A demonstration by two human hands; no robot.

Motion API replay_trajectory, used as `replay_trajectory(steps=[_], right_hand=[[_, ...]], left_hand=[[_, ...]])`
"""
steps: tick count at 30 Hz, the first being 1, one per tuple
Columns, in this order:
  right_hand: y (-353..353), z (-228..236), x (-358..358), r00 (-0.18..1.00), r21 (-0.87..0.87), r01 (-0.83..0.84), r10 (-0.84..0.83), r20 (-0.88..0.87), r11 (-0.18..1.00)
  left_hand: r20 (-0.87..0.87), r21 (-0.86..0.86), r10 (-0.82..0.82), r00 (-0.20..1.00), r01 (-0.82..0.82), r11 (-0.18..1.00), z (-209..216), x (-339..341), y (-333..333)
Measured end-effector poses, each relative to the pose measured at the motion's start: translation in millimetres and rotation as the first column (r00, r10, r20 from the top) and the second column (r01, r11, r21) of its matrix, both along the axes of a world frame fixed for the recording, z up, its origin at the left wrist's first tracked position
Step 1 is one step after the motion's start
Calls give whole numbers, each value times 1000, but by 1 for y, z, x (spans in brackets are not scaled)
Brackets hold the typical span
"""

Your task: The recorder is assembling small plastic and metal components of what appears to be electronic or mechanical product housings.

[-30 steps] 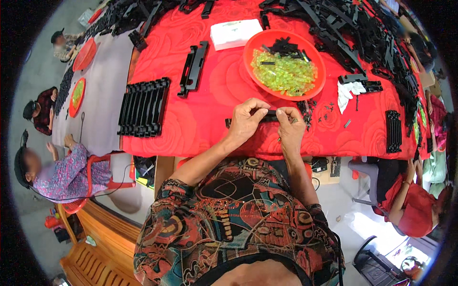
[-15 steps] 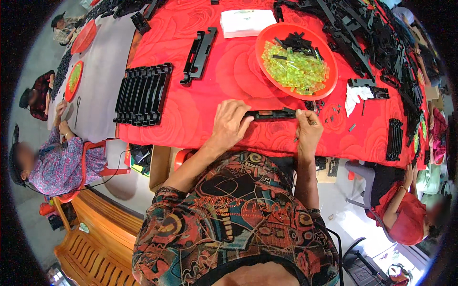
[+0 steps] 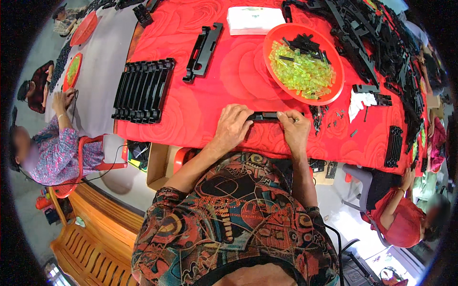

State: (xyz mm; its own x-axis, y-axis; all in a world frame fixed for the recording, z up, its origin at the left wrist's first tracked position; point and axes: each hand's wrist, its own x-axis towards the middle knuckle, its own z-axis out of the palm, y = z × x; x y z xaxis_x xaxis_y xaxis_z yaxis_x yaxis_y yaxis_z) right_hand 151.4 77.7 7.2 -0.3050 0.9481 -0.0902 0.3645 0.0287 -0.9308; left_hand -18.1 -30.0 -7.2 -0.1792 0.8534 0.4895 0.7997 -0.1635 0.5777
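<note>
Between my hands, close to the front of the red cloth, lies a long black plastic strip (image 3: 265, 116). My left hand (image 3: 233, 125) is closed round its left end. The fingers of my right hand (image 3: 294, 128) pinch together over the strip, right of its middle; any small part between those fingertips is hidden. Beyond my right hand stands a red bowl (image 3: 338, 90) with many clear yellow-green pieces (image 3: 300, 76) and a heap of small black pieces (image 3: 307, 44). Tiny dark bits (image 3: 320, 114) are scattered on the cloth right of my right hand.
A row of black plastic strips (image 3: 143, 90) lies at the left, with two more strips (image 3: 203, 52) beyond. A white box (image 3: 255, 20), a white glove (image 3: 361, 103) and a large black heap (image 3: 367, 43) occupy the far and right side. People sit at both sides.
My right hand has moved left along the strip, from its right end toward the middle. My left hand keeps its hold. The person at the left has raised a hand toward a red plate.
</note>
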Motion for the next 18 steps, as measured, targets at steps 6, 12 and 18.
replay_trajectory(steps=[6, 12, 18], right_hand=[[-2, 7, -8, 997, -4, -25, 25, 67, 1000], [-1, 0, -11, 992, 96, -12, 0, 124, 995], [-6, -7, -13, 986, 152, 33, -58, 159, 988]], left_hand=[[14, 15, 0, 1000, -1, 1000, -2, 0, 1], [21, 19, 1, 1000, -1, 1000, -2, 0, 1], [10, 16, 7, 1000, -7, 1000, -3, 0, 1]])
